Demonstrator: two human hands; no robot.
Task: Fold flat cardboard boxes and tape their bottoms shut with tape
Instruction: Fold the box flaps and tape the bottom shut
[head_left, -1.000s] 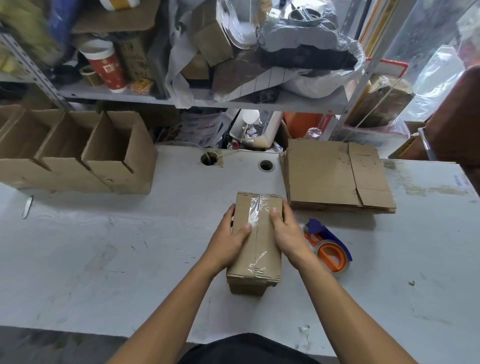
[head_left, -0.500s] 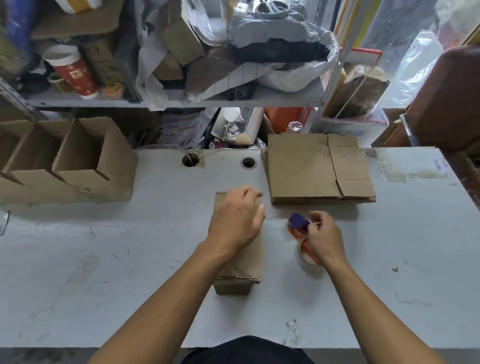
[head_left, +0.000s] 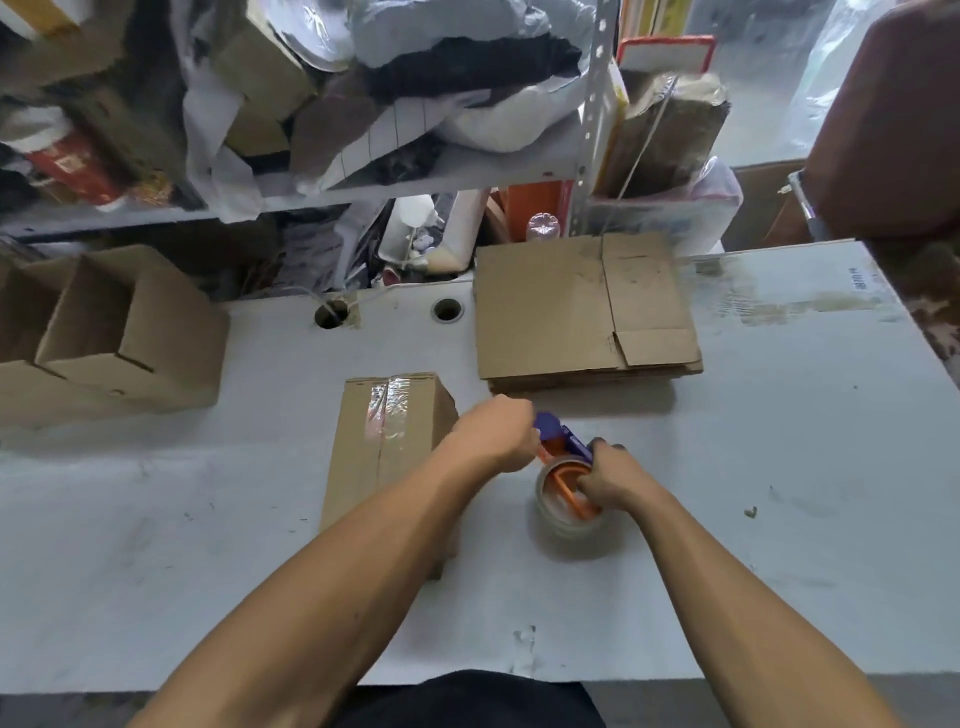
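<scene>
Both hands on tape dispenser (head_left: 563, 470), taped box (head_left: 387, 447) just left

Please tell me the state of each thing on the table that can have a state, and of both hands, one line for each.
Taped box: folded, lying bottom up, seam covered with clear tape.
Tape dispenser: held by both hands, just right of the taped box.
Left hand: gripping the dispenser's blue front end.
Right hand: gripping the orange handle.
Flat cardboard stack: unfolded, untouched.
Finished boxes: assembled, tops open, at the table's left.
</scene>
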